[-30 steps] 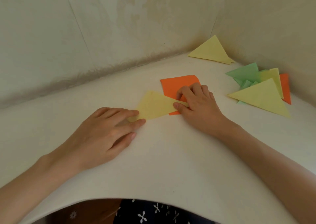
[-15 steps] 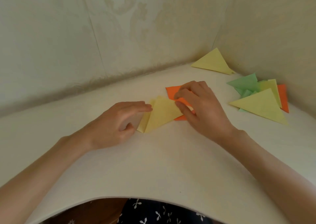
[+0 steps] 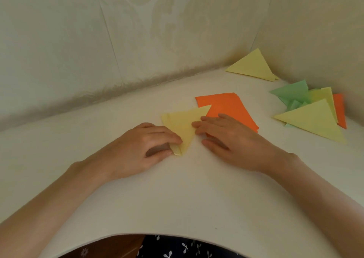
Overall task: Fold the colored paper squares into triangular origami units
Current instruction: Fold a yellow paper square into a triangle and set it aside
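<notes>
A yellow folded paper triangle (image 3: 182, 125) lies flat on the white table (image 3: 177, 194) in the middle. My left hand (image 3: 145, 149) pinches its near tip between thumb and fingers. My right hand (image 3: 228, 137) lies flat, fingertips pressing the triangle's right edge, palm partly over the orange paper squares (image 3: 226, 106) stacked behind it. Part of the orange stack is hidden under that hand.
A yellow folded triangle (image 3: 253, 65) lies in the far corner by the wall. At the right sits a pile of folded pieces: a big yellow triangle (image 3: 313, 120), green ones (image 3: 289, 93) and an orange piece (image 3: 339, 110). Walls close in behind and on the right.
The yellow triangle has been turned so one tip points toward me. My left hand shifted down to pinch that tip, and my right hand flattened onto its right edge.
</notes>
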`<move>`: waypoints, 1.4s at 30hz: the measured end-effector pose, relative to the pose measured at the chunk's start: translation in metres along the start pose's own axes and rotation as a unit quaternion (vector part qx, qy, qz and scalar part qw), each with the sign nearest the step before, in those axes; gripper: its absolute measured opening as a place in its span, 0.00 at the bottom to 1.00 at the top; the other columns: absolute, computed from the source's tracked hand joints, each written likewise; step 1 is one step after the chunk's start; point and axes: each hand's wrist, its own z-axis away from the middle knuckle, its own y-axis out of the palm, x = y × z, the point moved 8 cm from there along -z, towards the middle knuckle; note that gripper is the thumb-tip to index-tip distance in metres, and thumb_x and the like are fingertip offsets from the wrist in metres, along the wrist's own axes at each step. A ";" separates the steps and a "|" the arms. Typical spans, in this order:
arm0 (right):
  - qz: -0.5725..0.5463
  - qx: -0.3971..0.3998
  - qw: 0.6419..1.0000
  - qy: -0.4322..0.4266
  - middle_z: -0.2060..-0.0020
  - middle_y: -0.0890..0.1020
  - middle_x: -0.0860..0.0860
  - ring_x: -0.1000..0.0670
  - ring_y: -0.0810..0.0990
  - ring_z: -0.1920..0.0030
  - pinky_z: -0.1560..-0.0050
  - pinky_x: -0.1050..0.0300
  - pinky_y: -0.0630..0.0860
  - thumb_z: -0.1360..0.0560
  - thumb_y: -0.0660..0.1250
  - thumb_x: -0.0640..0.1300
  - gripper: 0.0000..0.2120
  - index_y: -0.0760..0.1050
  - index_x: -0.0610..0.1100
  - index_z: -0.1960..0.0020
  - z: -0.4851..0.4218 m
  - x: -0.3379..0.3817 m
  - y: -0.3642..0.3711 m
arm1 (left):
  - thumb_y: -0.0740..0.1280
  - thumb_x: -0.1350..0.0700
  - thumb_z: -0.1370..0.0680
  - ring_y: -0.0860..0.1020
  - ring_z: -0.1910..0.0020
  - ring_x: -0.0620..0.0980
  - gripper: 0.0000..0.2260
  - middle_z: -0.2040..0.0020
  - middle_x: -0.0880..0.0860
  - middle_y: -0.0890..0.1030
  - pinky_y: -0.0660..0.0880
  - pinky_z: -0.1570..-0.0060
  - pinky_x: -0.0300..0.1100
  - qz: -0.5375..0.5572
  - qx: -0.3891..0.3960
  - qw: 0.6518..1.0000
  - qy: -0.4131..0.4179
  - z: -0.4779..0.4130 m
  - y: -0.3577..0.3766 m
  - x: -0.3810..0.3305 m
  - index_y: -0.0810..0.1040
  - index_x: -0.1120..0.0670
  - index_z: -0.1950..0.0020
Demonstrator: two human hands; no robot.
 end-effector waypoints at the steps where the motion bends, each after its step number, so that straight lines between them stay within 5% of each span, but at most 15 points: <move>1: -0.013 0.005 1.000 -0.001 0.37 0.77 0.49 0.47 0.74 0.36 0.33 0.46 0.64 0.23 0.52 0.50 0.19 0.74 0.43 0.40 0.000 -0.001 0.001 | 0.60 0.48 0.23 0.74 0.47 0.36 0.12 0.45 0.43 0.80 0.65 0.43 0.31 0.011 -0.005 1.000 0.002 -0.001 0.000 0.000 0.78 0.47 0.44; 7: -0.066 -0.010 0.998 -0.018 0.35 0.75 0.49 0.46 0.63 0.28 0.29 0.51 0.57 0.25 0.56 0.51 0.18 0.73 0.46 0.39 0.004 0.007 -0.001 | 0.61 0.49 0.23 0.76 0.53 0.40 0.10 0.52 0.44 0.82 0.66 0.53 0.40 -0.030 -0.056 0.998 0.005 -0.006 -0.002 -0.012 0.79 0.51 0.56; 13: -0.090 -0.076 0.993 -0.025 0.44 0.80 0.49 0.44 0.72 0.34 0.35 0.49 0.69 0.28 0.62 0.52 0.12 0.79 0.45 0.55 0.004 0.020 -0.005 | 0.59 0.48 0.23 0.80 0.59 0.48 0.12 0.56 0.46 0.81 0.66 0.57 0.42 -0.081 -0.070 0.993 -0.044 -0.006 0.005 -0.029 0.79 0.51 0.57; 21: -0.243 -0.031 0.967 0.075 0.41 0.76 0.56 0.56 0.64 0.33 0.35 0.72 0.57 0.27 0.70 0.44 0.03 0.77 0.50 0.58 0.004 0.004 0.007 | 0.60 0.49 0.22 0.78 0.59 0.47 0.12 0.54 0.46 0.81 0.68 0.55 0.41 -0.073 -0.072 0.994 -0.026 -0.005 0.004 -0.029 0.81 0.52 0.55; 27: -0.217 -0.039 0.969 0.111 0.38 0.73 0.54 0.57 0.60 0.35 0.39 0.79 0.50 0.26 0.68 0.41 0.04 0.75 0.47 0.58 0.004 0.008 0.010 | 0.60 0.50 0.22 0.79 0.59 0.48 0.12 0.54 0.47 0.82 0.68 0.56 0.43 -0.076 -0.070 0.994 -0.019 -0.005 0.002 -0.030 0.81 0.53 0.56; 35: -0.198 -0.047 0.966 0.161 0.37 0.71 0.54 0.61 0.58 0.39 0.42 0.77 0.52 0.27 0.68 0.45 0.06 0.72 0.50 0.60 0.001 0.008 0.009 | 0.61 0.51 0.22 0.78 0.59 0.49 0.12 0.53 0.49 0.82 0.69 0.57 0.43 -0.103 -0.069 0.992 0.003 -0.005 0.002 -0.034 0.82 0.54 0.57; 38: -0.190 -0.035 0.964 0.183 0.36 0.69 0.55 0.58 0.59 0.37 0.41 0.68 0.55 0.27 0.69 0.46 0.06 0.71 0.51 0.58 -0.001 0.006 0.009 | 0.61 0.52 0.22 0.79 0.59 0.50 0.11 0.52 0.50 0.82 0.69 0.57 0.41 -0.115 -0.054 0.992 0.027 -0.004 0.003 -0.034 0.82 0.54 0.56; 42: -0.199 -0.024 0.962 0.185 0.37 0.68 0.55 0.56 0.60 0.37 0.43 0.66 0.56 0.27 0.69 0.45 0.08 0.70 0.52 0.59 -0.002 0.006 0.009 | 0.62 0.54 0.21 0.80 0.58 0.51 0.09 0.50 0.51 0.82 0.72 0.57 0.44 -0.121 -0.037 0.990 0.057 -0.001 0.004 -0.033 0.79 0.54 0.48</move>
